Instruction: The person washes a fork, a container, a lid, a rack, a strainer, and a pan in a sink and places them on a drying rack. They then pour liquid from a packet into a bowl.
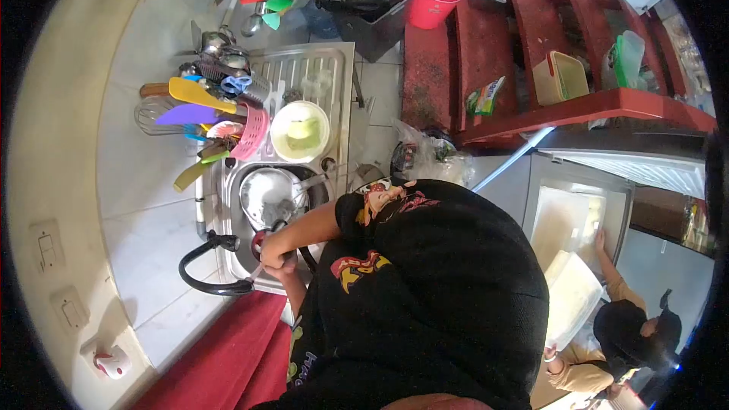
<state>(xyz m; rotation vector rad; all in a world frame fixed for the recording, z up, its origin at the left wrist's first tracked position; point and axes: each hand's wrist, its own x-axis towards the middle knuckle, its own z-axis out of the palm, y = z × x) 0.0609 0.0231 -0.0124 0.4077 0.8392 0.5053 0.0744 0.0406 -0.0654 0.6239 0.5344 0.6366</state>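
Ribbed steel drainboard [340, 76], round metalware [266, 193], right hand [274, 249] meeting left hand [288, 266] (grip: can't tell), dark-red item [257, 242] beside

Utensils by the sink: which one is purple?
The purple spatula, just below the yellow spatula in the picture; no other utensil there shows that colour.

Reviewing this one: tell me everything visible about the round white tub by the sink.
The white tub is round and open, with a smooth rim, and looks like plastic. It sits upright on the metal drainboard, near the sink basin. A pink perforated holder stands close beside it; whether they touch is unclear. Inside are pale green contents with a lighter patch; what they are, I can't tell.
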